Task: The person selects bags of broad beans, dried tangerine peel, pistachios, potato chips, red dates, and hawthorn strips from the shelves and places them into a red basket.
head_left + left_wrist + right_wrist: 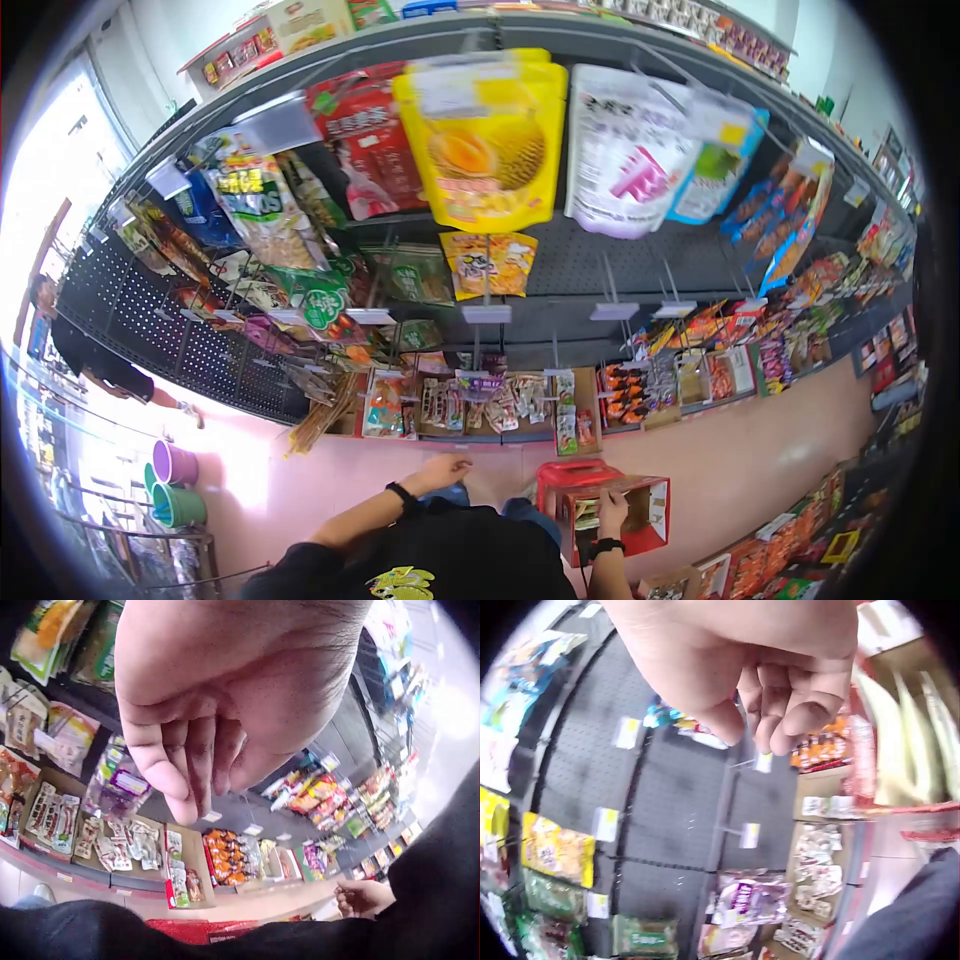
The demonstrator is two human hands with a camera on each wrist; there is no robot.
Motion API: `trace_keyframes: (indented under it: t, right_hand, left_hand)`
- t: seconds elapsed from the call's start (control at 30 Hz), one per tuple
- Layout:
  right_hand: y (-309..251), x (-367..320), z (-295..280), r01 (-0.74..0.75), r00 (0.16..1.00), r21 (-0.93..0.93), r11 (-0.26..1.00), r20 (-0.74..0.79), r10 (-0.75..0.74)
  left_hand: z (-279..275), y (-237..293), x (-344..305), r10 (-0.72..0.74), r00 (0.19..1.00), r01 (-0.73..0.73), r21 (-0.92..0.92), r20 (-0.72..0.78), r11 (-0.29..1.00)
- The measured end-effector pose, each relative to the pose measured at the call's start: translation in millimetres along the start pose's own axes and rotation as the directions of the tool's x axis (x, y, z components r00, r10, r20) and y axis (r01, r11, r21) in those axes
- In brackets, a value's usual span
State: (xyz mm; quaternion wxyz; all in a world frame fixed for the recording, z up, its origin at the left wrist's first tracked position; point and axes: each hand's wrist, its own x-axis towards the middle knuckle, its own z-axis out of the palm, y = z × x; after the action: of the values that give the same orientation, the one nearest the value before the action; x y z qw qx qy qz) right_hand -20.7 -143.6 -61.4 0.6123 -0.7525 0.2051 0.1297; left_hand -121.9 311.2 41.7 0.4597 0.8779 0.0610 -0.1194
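Note:
In the head view my left hand [445, 470] hangs before the lower shelf, nearest the trays of small snack packs. Its fingers are loosely curled with nothing between them in the left wrist view, where that hand [232, 705] fills the top. My right hand [612, 512] is over an open red carton [655, 537] holding some flat packets. In the right wrist view the right hand [772, 675] has relaxed, bent fingers and nothing shows in them. Beside it are the carton's red edge [862, 769] and long pale packets [896, 742] standing inside.
A red plastic object [570, 470] is by the carton. Hooks on the black pegboard rack carry a yellow durian pouch [480, 140], a white pouch [625, 150] and other snacks. At left stand a purple bucket [176, 462] and a green bucket [180, 506]; a person [95, 355] is beyond.

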Motion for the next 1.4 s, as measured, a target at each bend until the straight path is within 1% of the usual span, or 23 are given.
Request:
trace_keyframes:
  t: [0.07, 0.1, 0.13, 0.17, 0.2, 0.27, 0.33, 0.4, 0.47, 0.5, 0.57, 0.6, 0.67, 0.83, 0.93, 0.97, 1.0, 1.07, 1.13, 1.2, 1.3, 1.37, 1.4]
  right_hand:
    - [-95.3, -10.9, 53.0, 0.045, 0.991, 0.051, 0.998, 0.126, -0.052]
    - [-137.7, -15.9, 76.8, 0.091, 0.974, 0.044, 0.995, 0.203, -0.098]
    - [-173.8, -18.3, 100.4, 0.133, 0.95, 0.042, 0.99, 0.278, -0.14]
    - [-200.3, -11.4, 126.0, 0.251, 0.921, 0.015, 0.968, 0.305, -0.244]
    - [-226.3, -4.8, 151.6, 0.364, 0.878, -0.009, 0.931, 0.338, -0.34]
    - [-292.5, -3.7, 204.5, 0.505, 0.801, 0.017, 0.863, 0.363, -0.476]
    - [-346.0, 8.7, 253.7, 0.591, 0.756, 0.006, 0.807, 0.343, -0.557]
    - [-374.5, 43.2, 295.0, 0.56, 0.75, 0.166, 0.812, 0.314, -0.582]
    - [-422.2, 38.2, 329.8, 0.425, 0.85, 0.24, 0.873, 0.225, -0.476]
    - [-434.6, 39.5, 341.6, 0.428, 0.852, 0.238, 0.872, 0.216, -0.477]
    - [-443.3, 48.3, 355.5, 0.416, 0.776, 0.404, 0.815, 0.31, -0.549]
    - [-439.9, 55.1, 359.3, 0.422, 0.78, 0.399, 0.814, 0.297, -0.55]
    - [-442.9, 56.0, 365.1, 0.44, 0.692, 0.477, 0.761, 0.359, -0.626]
    - [-439.9, -6.6, 340.6, 0.447, 0.786, 0.37, 0.814, 0.271, -0.555]
    - [-422.7, -14.2, 325.0, 0.493, 0.802, 0.313, 0.812, 0.199, -0.563]
    - [-426.1, -33.8, 314.1, 0.428, 0.842, 0.299, 0.853, 0.21, -0.497]
    - [-420.4, -37.1, 308.1, 0.43, 0.843, 0.295, 0.853, 0.207, -0.496]
    - [-416.9, -48.5, 298.6, 0.57, 0.758, 0.319, 0.757, 0.151, -0.635]
    - [-418.8, -68.9, 290.1, 0.543, 0.774, 0.344, 0.766, 0.147, -0.615]
    - [-419.3, -83.1, 284.7, 0.463, 0.814, 0.372, 0.804, 0.181, -0.552]
    - [-415.7, -95.2, 280.3, 0.355, 0.846, 0.448, 0.821, 0.221, -0.486]
    - [-411.7, -101.8, 275.9, 0.263, 0.866, 0.476, 0.839, 0.267, -0.423]
    - [-409.0, -104.3, 274.5, 0.266, 0.867, 0.476, 0.838, 0.262, -0.424]
  left_hand:
    - [-27.4, -11.8, -21.1, -0.155, 0.984, 0.152, -0.045, -0.093, 0.987]
    - [-36.2, -23.0, -29.6, -0.141, 0.986, 0.137, -0.053, -0.09, 0.989]
    - [-43.2, -35.3, -39.4, -0.215, 0.969, 0.192, -0.171, -0.125, 0.966]
    - [-50.0, -45.4, -45.2, -0.292, 0.945, 0.241, -0.286, -0.149, 0.927]
    - [-56.4, -52.5, -49.4, -0.283, 0.948, 0.233, -0.288, -0.145, 0.929]
    - [-69.2, -65.0, -60.3, -0.348, 0.916, 0.253, -0.386, -0.201, 0.887]
    - [-85.5, -68.2, -67.3, -0.331, 0.92, 0.23, -0.394, -0.212, 0.89]
    - [-102.1, -67.9, -71.4, -0.313, 0.924, 0.207, -0.401, -0.22, 0.893]
    - [-115.7, -67.0, -74.2, -0.291, 0.926, 0.174, -0.412, -0.24, 0.894]
    - [-121.9, -67.2, -76.1, -0.281, 0.928, 0.159, -0.423, -0.243, 0.892]
    - [-132.8, -67.9, -79.8, -0.264, 0.932, 0.131, -0.448, -0.248, 0.884]
    - [-137.6, -67.9, -81.4, -0.254, 0.931, 0.105, -0.475, -0.261, 0.874]
    - [-147.0, -62.8, -86.7, -0.251, 0.931, 0.085, -0.509, -0.265, 0.856]
    - [-160.9, -47.5, -94.9, -0.234, 0.94, 0.031, -0.623, -0.247, 0.782]
    - [-166.7, -34.6, -90.4, -0.195, 0.954, -0.002, -0.654, -0.228, 0.757]
    - [-169.4, -27.9, -86.1, -0.193, 0.955, -0.002, -0.657, -0.225, 0.754]
    - [-171.9, -20.0, -79.8, -0.16, 0.961, -0.019, -0.631, -0.225, 0.776]
    - [-179.4, 2.5, -62.0, -0.123, 0.968, -0.036, -0.605, -0.22, 0.795]
    - [-185.7, 33.0, -37.0, -0.07, 0.975, -0.091, -0.661, -0.212, 0.744]
    - [-180.8, 49.1, 0.3, 0.062, 0.964, -0.232, -0.702, -0.259, 0.674]
    - [-184.7, 92.4, 44.1, 0.089, 0.974, -0.218, -0.772, -0.206, 0.597]
    - [-186.9, 113.8, 67.7, 0.087, 0.984, -0.178, -0.887, -0.156, 0.425]
    - [-189.0, 121.9, 71.1, 0.091, 0.984, -0.177, -0.888, -0.153, 0.425]
